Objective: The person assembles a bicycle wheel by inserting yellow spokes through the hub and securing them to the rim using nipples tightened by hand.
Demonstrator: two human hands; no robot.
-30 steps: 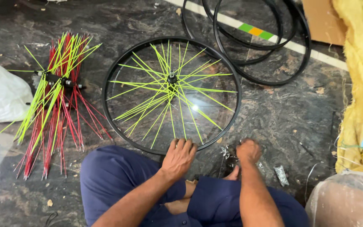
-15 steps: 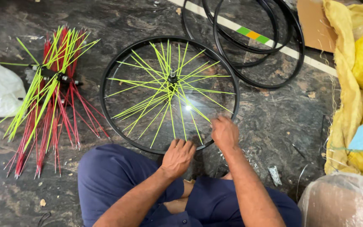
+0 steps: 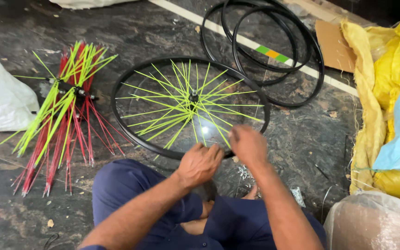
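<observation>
wheel: black rim [image 3: 116, 99] with neon-green spokes [image 3: 163, 88] and a centre hub [image 3: 193, 97], flat on the dark stone floor [image 3: 302, 134], at 12 o'clock from the knees
left hand [image 3: 200, 163]: at the rim's 6 o'clock edge, fingers curled together over the rim; what they pinch, cannot tell
right hand [image 3: 248, 144]: just beside the left, at 5 o'clock of the wheel, fingers bunched on spoke ends; blurred, grip unclear
legs: dark blue trousers [image 3: 130, 185], seated, at 6 o'clock of the wheel
spoke bundle [image 3: 65, 115]: loose red and green spokes fanned out at 9 o'clock of the wheel
spare rims [image 3: 274, 46]: bare black hoops stacked at 1 o'clock
sacks [image 3: 385, 78]: yellow, at 3 o'clock
white bag [image 3: 1, 102]: far 9 o'clock edge
</observation>
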